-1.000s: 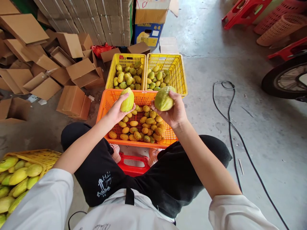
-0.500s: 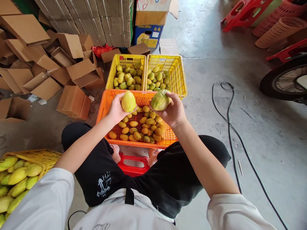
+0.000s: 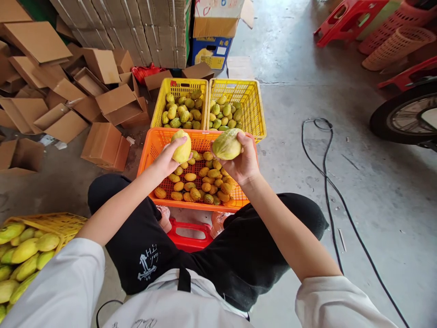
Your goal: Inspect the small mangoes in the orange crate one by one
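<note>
My left hand (image 3: 167, 157) is closed around a yellow melon (image 3: 181, 146), its thumb lying across the upper side. A greener, pale-streaked melon (image 3: 226, 144) rests in the grip of my right hand (image 3: 246, 161). Both fruits are held apart, above the far part of an orange crate (image 3: 143, 159). Inside that crate lie many small orange-yellow melons (image 3: 214, 173). Just beyond it stand two yellow crates side by side, the left crate (image 3: 157, 107) and the right crate (image 3: 253, 98), each with green-yellow melons in it.
At lower left a tipped yellow crate (image 3: 68, 223) holds larger yellow-green melons (image 3: 25, 250). Cardboard boxes (image 3: 116, 102) are heaped at left. A black cable (image 3: 326, 177) runs over the floor at right, near a wheel (image 3: 406, 116). Red stools (image 3: 348, 20) stand at upper right.
Both hands have turned the melons they hold. My left thumb now lies over the yellow melon, and the greener melon has rolled to show a paler side.
</note>
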### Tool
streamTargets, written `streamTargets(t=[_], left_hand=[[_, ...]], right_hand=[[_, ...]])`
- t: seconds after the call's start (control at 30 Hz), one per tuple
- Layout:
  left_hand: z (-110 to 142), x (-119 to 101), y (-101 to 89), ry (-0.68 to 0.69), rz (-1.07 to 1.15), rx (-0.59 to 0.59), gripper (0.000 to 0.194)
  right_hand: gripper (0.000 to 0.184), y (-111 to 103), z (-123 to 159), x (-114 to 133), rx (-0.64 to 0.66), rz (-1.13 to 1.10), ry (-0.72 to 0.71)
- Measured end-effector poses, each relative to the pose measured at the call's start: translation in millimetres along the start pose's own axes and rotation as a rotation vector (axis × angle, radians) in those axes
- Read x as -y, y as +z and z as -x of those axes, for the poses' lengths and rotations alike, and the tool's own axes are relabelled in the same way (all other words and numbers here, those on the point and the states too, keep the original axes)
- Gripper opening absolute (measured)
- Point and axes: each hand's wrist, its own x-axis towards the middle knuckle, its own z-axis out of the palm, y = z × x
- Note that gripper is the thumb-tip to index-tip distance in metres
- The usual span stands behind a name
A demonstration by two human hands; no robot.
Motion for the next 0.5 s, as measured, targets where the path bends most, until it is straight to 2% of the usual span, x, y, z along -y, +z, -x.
streamTargets(t=[0.1, 0.3, 0.4, 0.5], left_hand=[[-4.3, 2.9, -3.0, -0.018, -0.017, -0.017, 0.041], [-7.2, 5.7, -5.0, -0.054, -0.08, 0.036, 0.039], [-7.4, 4.5, -4.1, -0.06, -0.086, 0.043, 0.043], [-6.7, 0.2, -1.9, -0.074, -0.037, 0.038, 0.035]], right_hand=[[0.044, -2.8, -2.2, -7.9, -0.009, 0.04, 0.06], [0.043, -8.5, -4.6, -12.3, -0.073, 0.151, 0.145], [0.041, -9.2, -4.9, -12.0, -0.088, 0.152, 0.158], [0.035, -10.4, -6.0, -10.3, -0.066, 0.097, 0.163]])
